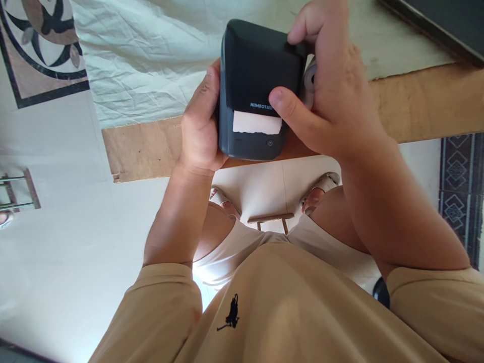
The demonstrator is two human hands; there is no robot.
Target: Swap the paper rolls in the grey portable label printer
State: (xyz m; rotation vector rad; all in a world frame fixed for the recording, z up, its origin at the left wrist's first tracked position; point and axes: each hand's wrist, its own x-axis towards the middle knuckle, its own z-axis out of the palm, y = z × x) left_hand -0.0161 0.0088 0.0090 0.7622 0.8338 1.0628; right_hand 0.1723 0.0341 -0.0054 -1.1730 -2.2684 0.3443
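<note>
The printer is a dark, boxy thing with rounded corners—matt black lid, pale "NIIMBOT" lettering, a power mark near its lower edge. A white paper strip with a ragged end pokes from its slot. It sits between both hands, over the worktop's near edge: the left hand wraps one side, the right hand grips the other—thumb on the lid, a white roll by the palm.

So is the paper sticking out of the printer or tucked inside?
Sticking out: a pale strip of paper shows below the NIIMBOT lettering on the dark printer, its lower edge uneven.
</note>
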